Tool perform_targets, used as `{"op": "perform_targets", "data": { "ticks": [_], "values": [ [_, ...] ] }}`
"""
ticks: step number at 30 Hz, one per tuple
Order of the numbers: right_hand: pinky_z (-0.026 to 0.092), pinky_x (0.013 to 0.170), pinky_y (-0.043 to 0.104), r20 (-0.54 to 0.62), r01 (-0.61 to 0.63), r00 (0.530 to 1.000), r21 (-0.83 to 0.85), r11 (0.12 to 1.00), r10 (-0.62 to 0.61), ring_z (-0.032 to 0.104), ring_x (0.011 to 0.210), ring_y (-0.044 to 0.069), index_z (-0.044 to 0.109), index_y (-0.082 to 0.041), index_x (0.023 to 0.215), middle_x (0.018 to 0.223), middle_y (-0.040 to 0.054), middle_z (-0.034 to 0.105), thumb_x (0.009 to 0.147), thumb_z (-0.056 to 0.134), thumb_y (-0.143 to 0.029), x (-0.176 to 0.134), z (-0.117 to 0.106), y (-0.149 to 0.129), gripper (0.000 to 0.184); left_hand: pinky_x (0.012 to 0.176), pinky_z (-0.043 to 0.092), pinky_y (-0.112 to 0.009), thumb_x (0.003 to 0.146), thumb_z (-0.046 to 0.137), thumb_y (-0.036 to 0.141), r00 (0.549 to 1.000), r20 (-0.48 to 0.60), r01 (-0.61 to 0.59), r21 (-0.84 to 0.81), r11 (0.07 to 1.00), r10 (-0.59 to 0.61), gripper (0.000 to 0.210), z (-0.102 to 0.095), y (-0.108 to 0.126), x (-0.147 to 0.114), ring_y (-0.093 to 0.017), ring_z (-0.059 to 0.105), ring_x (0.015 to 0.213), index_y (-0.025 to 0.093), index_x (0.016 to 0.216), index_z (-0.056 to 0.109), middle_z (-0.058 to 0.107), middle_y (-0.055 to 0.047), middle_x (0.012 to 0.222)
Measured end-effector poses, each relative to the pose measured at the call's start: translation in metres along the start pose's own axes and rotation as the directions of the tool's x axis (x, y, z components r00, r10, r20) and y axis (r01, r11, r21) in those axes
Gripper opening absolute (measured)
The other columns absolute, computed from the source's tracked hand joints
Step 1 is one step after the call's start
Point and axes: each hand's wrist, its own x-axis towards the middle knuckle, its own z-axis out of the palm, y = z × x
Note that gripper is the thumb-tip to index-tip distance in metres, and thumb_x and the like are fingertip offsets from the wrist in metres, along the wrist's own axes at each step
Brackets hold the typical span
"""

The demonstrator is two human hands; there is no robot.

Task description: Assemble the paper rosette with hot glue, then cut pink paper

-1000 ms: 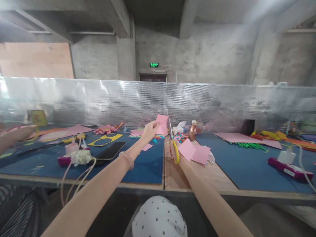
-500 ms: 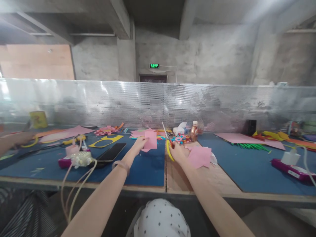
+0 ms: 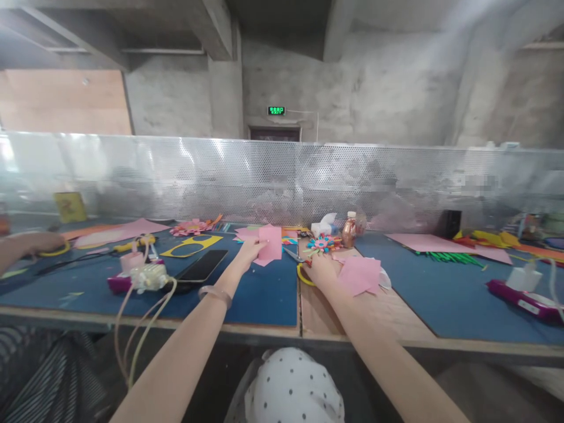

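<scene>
My left hand (image 3: 251, 252) pinches a small piece of pink paper (image 3: 270, 244) by its left edge, held up above the blue mat. In my right hand (image 3: 321, 270) is a pair of scissors (image 3: 294, 255) with yellow handles, fingers closed round them. The blades point left toward the pink paper and stay apart from it. Beside my right wrist lie more pink paper pieces (image 3: 360, 275) on the bare wood, partly over a white round thing (image 3: 385, 278). A paper flower (image 3: 324, 243) of several colours sits just beyond my right hand.
Left of my arm are a black phone (image 3: 205, 265), a power strip (image 3: 120, 285) with cables hanging over the edge, and a cut yellow sheet (image 3: 191, 247). A bottle (image 3: 349, 229) stands beyond the flower. Another person's hand (image 3: 44, 241) is at far left.
The scissors have swung from pointing up and away to pointing left, lower down toward the pink paper. My left hand still holds the paper in nearly the same place.
</scene>
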Motion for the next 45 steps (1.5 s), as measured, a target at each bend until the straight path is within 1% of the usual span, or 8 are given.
{"op": "perform_targets", "data": {
  "ticks": [9,15,17,25,31,36,41,45],
  "values": [
    [0.041,0.081,0.034,-0.087,0.126,0.989,0.062,0.990,-0.121,0.055,0.087,0.015,0.058,-0.013,0.088,0.090,0.0047,0.061,0.089,0.042,-0.030,-0.002,-0.006,-0.007,0.023,0.064,0.050,-0.029,0.066,0.064,0.030,0.997,0.081,-0.021,0.015,1.000,0.019,0.035,0.010,0.010,-0.015,-0.020,0.063,0.079,0.011,0.095,0.062,0.067,-0.010,0.091],
    [0.038,0.079,0.030,-0.139,0.207,0.972,0.114,0.972,-0.191,0.054,0.090,0.016,0.058,-0.011,0.090,0.092,0.0078,0.061,0.087,0.043,-0.020,-0.004,-0.004,-0.009,0.018,0.073,0.049,-0.032,0.081,0.053,0.027,0.996,-0.083,-0.025,0.157,0.987,0.039,0.025,0.001,0.005,-0.006,-0.019,0.059,0.089,0.012,0.101,0.057,0.062,-0.010,0.101],
    [0.039,0.080,0.031,-0.139,0.219,0.969,0.116,0.969,-0.203,0.054,0.091,0.016,0.058,-0.011,0.090,0.093,0.0075,0.061,0.085,0.045,-0.019,-0.004,-0.002,-0.008,0.016,0.076,0.048,-0.035,0.084,0.051,0.029,0.995,-0.089,-0.027,0.212,0.977,0.047,0.026,-0.003,0.002,-0.004,-0.018,0.058,0.090,0.013,0.104,0.055,0.059,-0.008,0.105],
    [0.039,0.082,0.034,-0.117,0.225,0.970,0.120,0.967,-0.211,0.054,0.092,0.016,0.057,-0.012,0.087,0.093,0.0049,0.060,0.084,0.048,-0.019,-0.003,-0.001,-0.005,0.013,0.082,0.046,-0.041,0.085,0.051,0.028,0.998,-0.006,-0.063,0.314,0.947,0.068,0.029,-0.002,-0.009,0.002,-0.020,0.055,0.097,0.015,0.110,0.052,0.053,-0.008,0.113],
    [0.036,0.082,0.031,-0.185,0.166,0.975,0.232,0.958,-0.124,0.054,0.093,0.020,0.059,-0.011,0.089,0.091,0.0129,0.063,0.084,0.042,-0.020,-0.004,-0.007,-0.005,0.019,0.065,0.046,-0.027,0.079,0.056,0.029,0.994,0.109,-0.054,0.196,0.979,0.033,0.020,0.002,0.006,-0.010,-0.014,0.058,0.074,0.013,0.090,0.059,0.062,-0.003,0.084],
    [0.041,0.070,0.021,-0.195,0.221,0.968,0.383,0.897,-0.155,0.059,0.075,0.012,0.050,-0.013,0.110,0.081,0.0033,0.066,0.086,0.041,-0.032,0.000,0.002,-0.005,0.032,0.049,0.038,-0.019,0.069,0.065,0.035,0.958,0.286,0.000,0.057,0.998,-0.016,0.029,0.019,0.019,-0.027,-0.009,0.053,0.055,0.014,0.089,0.061,0.061,-0.001,0.068],
    [0.041,0.065,0.022,-0.213,0.281,0.954,0.398,0.873,-0.210,0.059,0.070,0.014,0.055,-0.018,0.108,0.076,0.0014,0.066,0.083,0.044,-0.025,0.000,0.007,-0.007,0.028,0.058,0.044,-0.023,0.066,0.067,0.037,0.923,0.378,0.090,-0.026,0.996,-0.073,0.033,0.027,0.018,-0.029,-0.012,0.059,0.063,0.015,0.091,0.061,0.065,-0.004,0.074],
    [0.041,0.077,0.023,-0.236,0.342,0.933,0.358,0.869,-0.270,0.058,0.088,0.015,0.058,-0.021,0.111,0.099,0.0049,0.065,0.085,0.039,-0.017,0.000,0.005,-0.007,0.033,0.064,0.049,-0.029,0.075,0.053,0.049,0.908,0.397,0.170,-0.058,0.984,-0.133,0.040,0.025,0.017,-0.026,-0.017,0.063,0.069,0.016,0.097,0.056,0.067,-0.008,0.078]
  ]
}}
